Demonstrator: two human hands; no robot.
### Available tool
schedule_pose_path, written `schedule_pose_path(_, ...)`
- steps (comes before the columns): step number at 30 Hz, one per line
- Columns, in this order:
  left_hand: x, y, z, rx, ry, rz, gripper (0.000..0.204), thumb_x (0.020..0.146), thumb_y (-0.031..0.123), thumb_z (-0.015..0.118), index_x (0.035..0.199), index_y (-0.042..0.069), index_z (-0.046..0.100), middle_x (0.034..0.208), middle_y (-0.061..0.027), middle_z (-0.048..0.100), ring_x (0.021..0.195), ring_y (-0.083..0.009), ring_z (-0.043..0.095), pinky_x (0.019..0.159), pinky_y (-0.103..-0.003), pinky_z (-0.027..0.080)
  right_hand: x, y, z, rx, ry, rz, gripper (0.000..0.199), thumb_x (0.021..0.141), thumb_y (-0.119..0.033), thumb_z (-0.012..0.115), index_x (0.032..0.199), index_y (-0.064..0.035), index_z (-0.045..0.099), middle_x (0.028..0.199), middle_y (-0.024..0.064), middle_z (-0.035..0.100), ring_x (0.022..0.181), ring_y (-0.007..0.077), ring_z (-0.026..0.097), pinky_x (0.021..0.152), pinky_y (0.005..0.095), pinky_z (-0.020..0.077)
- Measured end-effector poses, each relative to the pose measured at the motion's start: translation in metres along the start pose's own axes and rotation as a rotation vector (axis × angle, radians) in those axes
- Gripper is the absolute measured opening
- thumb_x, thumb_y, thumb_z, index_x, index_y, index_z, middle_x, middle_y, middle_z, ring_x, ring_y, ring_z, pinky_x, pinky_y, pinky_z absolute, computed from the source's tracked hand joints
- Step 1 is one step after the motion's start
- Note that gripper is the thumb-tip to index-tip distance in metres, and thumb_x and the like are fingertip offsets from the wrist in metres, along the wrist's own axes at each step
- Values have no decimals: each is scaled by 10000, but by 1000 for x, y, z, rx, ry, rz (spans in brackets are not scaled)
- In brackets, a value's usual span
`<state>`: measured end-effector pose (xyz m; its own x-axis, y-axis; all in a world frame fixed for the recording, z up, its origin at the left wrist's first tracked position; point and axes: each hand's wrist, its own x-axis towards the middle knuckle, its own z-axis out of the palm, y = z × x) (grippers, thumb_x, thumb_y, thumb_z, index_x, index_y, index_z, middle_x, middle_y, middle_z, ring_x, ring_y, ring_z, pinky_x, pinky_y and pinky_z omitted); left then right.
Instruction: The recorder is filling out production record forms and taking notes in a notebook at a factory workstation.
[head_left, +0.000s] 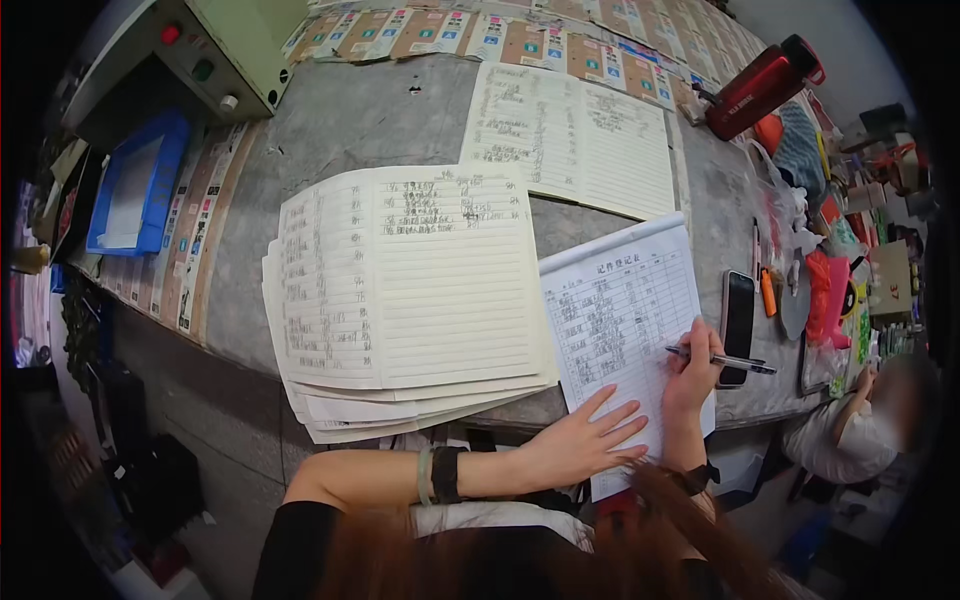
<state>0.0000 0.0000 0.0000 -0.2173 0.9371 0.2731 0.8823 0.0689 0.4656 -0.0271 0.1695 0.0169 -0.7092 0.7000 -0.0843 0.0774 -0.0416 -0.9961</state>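
Reddish hair (640, 540) fills the lower edge, nearest the lens, with both forearms rising past it. Just above it, the left hand (585, 437) lies flat, fingers spread apart, palm down on the lower part of a printed form (620, 320); it grips nothing. A dark band and a pale bangle (427, 474) ring that wrist. Close to its right, the right hand (692, 372) is closed on a pen (722, 360), thumb and fingers pinched around the barrel, the tip touching the form's right half while the far end points away to the right. A dark watch (700, 478) sits on that wrist.

Left of both hands, an open ruled notebook (410, 280) rests on a stack of loose sheets, overlapping the form's left edge. Beyond it, farther from the hands, lies a second open notebook (575, 135). Just right of the pen, a dark phone (737, 322) lies on the grey table (350, 120), with an orange marker (768, 292) beside it. Far up and right lies a red bottle (760, 85) on its side. Well off to the left, a blue tray (140, 185) holds a pale sheet. Low right, another person's blurred figure (860, 430) sits below the table edge.
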Motion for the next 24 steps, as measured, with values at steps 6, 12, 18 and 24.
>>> schedule_pose_path(6, 6, -8, -2, -23, 95, -20, 554, 693, 174, 527, 1220, 174, 355, 1270, -110, 342, 1188, -276, 304, 963, -512, 232, 14, -1, 3, 37, -20, -1, 316, 829, -197, 495, 545, -94, 405, 473, -52, 363, 384, 10, 263, 363, 171, 184)
schedule_pose_path(12, 6, -12, -8, -12, 69, 10, 488, 723, 128, 486, 1197, 160, 378, 1252, -102, 366, 1189, -271, 306, 964, -504, 239, 11, -1, -3, 164, -47, -17, 293, 839, -229, 477, 599, -66, 437, 477, -55, 346, 381, 13, 259, 360, 170, 181)
schedule_pose_path(18, 0, 1, -10, 80, 4, -84, 410, 745, 155, 469, 1153, 140, 435, 1257, -93, 363, 1194, -270, 298, 979, -468, 235, -10, -6, -13, -74, -201, 15, 156, 796, -126, 532, 672, -42, 485, 575, -32, 424, 464, 11, 344, 425, 147, 261)
schedule_pose_path(24, -5, 16, -23, 102, -114, -146, 399, 759, 198, 447, 1150, 117, 455, 1272, -115, 347, 1196, -290, 293, 982, -450, 221, -45, -18, -5, -63, -445, 83, 355, 736, -61, 543, 1073, 29, 474, 919, 74, 553, 839, 113, 513, 769, 229, 396)
